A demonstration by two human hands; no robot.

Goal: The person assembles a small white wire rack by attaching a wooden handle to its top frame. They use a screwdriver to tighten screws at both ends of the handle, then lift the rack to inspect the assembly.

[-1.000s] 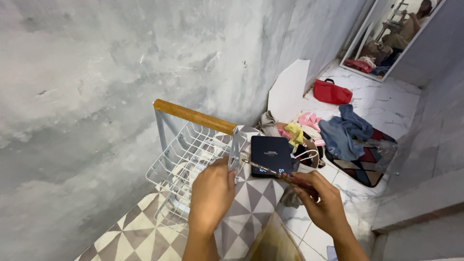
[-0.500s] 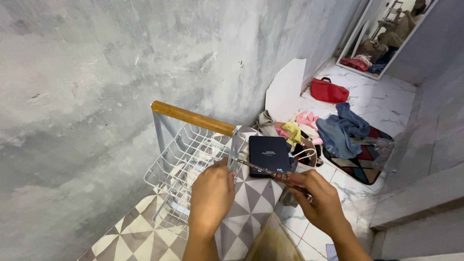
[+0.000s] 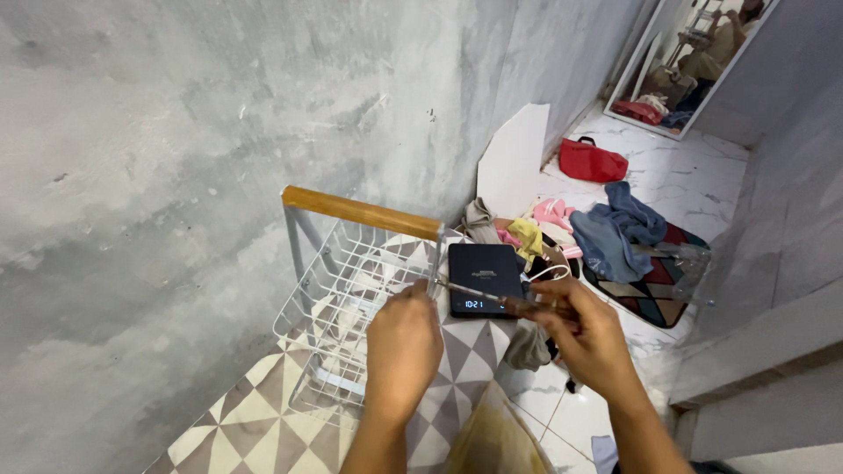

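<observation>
Against the grey wall, the rack (image 3: 351,290) stands as before — little has shifted. Left hand (image 3: 402,349) stays curled on its near right post; right hand (image 3: 587,333) still grips a screwdriver (image 3: 479,294), tip at that post — work continues there.

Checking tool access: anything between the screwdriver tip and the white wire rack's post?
Nothing visible. The right hand holds the screwdriver, whose shaft runs over the black device to the post of the white wire rack. The left hand grips the rack at the tip, beside it, not across it. The contact point itself is too small to see.
</observation>
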